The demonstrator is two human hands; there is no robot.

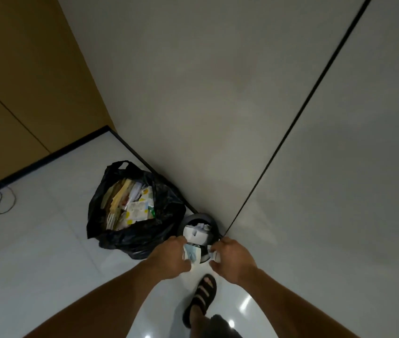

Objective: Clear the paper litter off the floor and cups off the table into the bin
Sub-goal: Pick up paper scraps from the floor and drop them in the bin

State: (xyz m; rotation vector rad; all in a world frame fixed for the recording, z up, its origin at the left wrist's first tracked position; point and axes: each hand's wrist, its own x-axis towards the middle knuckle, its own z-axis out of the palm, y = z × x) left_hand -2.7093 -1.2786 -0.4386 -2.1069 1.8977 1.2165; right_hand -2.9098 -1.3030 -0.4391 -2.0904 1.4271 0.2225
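Over the round black bin point(196, 217), your left hand point(169, 258) grips soft, light pale-blue crumpled paper point(192, 252); your right hand point(234, 258), at 3 o'clock, pinches a white paper scrap point(215, 255).

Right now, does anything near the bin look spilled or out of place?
Nothing is spilled. But the bin in the corner looks nearly full, so the crumpled paper in the left hand and right hand may not fit. The black bag beside it gapes open.

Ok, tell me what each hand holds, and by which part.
The left hand grips crumpled paper by its left side; right hand pinches a white scrap by its right edge.
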